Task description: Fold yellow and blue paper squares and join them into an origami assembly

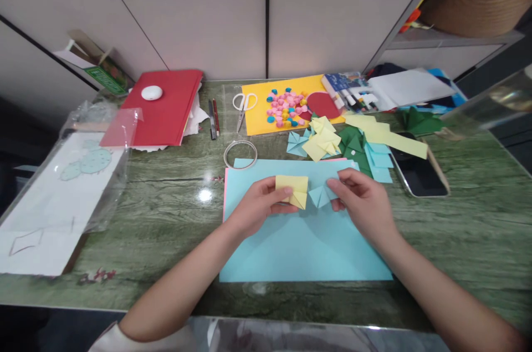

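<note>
Between thumb and fingers, my left hand [262,203] grips a small folded yellow paper [293,185] with creases at its lower right corner. Close beside it, my right hand [362,197] pinches a folded light blue paper piece [321,195]. The two pieces are held near each other with a narrow gap between them. Under both hands lies a large light blue sheet [299,252], with a pink edge showing beneath it. Just beyond the sheet sits a pile of folded yellow papers [322,138] and blue folded papers [296,143].
White scissors [244,105], a silver ring [240,154] and pens [213,119] lie behind the sheet. Pink paper balls [286,101] rest on a yellow sheet [255,122]. A phone [419,172] is at right, a red folder [162,113] and a cactus drawing [62,191] at left.
</note>
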`<state>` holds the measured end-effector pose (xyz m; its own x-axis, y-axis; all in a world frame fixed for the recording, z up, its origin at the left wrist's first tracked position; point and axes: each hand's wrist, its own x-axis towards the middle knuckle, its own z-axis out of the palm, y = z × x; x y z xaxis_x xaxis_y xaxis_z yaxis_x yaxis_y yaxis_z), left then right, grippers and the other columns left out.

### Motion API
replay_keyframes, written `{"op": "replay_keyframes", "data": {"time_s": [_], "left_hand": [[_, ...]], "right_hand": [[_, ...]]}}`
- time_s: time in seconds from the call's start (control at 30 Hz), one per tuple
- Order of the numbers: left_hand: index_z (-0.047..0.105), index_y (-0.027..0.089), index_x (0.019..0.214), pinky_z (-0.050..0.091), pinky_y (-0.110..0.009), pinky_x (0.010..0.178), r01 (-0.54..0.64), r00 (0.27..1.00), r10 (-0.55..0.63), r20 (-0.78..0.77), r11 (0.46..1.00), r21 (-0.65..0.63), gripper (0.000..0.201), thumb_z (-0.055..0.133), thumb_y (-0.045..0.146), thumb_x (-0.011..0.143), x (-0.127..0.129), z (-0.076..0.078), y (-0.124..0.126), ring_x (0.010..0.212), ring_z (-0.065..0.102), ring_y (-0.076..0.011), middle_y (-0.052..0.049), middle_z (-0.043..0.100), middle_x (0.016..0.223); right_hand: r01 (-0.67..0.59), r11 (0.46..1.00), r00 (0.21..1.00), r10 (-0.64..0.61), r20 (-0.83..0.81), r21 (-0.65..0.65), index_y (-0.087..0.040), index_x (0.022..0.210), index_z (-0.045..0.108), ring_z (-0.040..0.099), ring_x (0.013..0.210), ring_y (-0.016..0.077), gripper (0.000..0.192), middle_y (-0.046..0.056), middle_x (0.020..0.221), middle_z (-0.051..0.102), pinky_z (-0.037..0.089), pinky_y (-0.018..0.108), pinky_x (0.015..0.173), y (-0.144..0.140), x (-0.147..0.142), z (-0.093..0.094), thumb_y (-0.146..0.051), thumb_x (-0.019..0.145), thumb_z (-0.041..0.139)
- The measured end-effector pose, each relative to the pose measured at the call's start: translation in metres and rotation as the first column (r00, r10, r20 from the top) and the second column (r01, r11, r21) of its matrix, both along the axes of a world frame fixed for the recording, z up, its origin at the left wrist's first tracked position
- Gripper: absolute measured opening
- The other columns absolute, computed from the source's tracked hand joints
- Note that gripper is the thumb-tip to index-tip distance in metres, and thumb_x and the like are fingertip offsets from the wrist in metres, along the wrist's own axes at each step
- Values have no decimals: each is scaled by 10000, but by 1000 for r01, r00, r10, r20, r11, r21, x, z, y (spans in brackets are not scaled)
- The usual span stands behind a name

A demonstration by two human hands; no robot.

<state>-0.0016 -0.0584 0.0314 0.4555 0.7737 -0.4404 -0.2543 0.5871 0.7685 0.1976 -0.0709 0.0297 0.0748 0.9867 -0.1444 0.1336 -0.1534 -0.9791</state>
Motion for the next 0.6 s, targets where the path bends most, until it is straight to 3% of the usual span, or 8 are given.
{"op": "replay_keyframes", "data": {"time_s": [0.6], "left_hand": [[650,135,903,502,-297,742,-5,999,6,-48,1000,18,246,674,257,690,3,-3,-3,789,616,-152,-66,669,894]], "right_hand": [[-40,999,989,34,142,37,-205,693,535,496,373,92,179,-66,419,504,372,207,407,-4,-3,7,-348,752,625]]}}
